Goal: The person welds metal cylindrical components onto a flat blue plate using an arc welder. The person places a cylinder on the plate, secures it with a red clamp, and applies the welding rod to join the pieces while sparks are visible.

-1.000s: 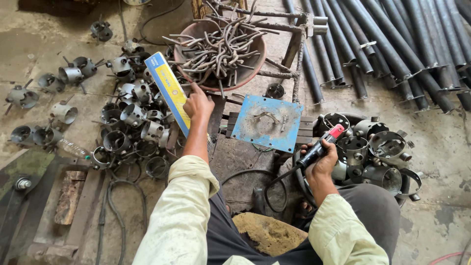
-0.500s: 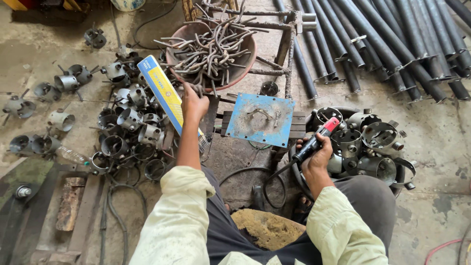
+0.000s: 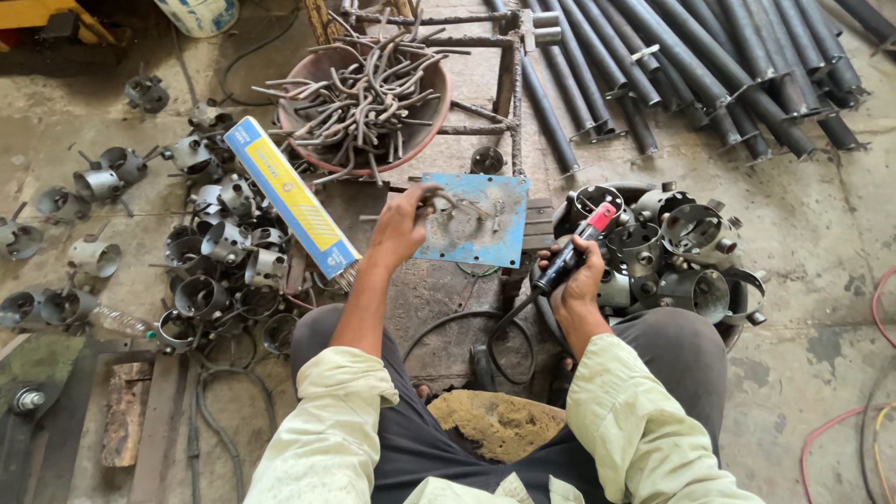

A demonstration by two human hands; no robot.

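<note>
**Steel rod at the blue plate, electrode holder waiting**

Steel everywhere on this workshop floor. The left hand (image 3: 399, 229) reaches forward, its grip closed on a small bent rod piece (image 3: 446, 199), which sits at the near-left edge of the blue plate (image 3: 478, 224). The right hand (image 3: 576, 280) has its grip wrapped around the welding electrode holder (image 3: 571, 252), red tip up, poised just right of the plate, its cable (image 3: 509, 322) trailing back toward the lap.

Risks, as I judge them: bare fingers rest right on the piece, so heat or spatter could bite if an arc strikes close by. No glove shows on either hand. The rod piece looks loosely perched, so a nudge could roll it off position. The cable loops near the knees and could snag. Beside the left forearm, the blue-and-yellow box (image 3: 292, 198) leans among cut pipe collars (image 3: 219, 266); an elbow could tip it. The bowl of bent rods (image 3: 359, 89) sits behind, well within reach.
</note>
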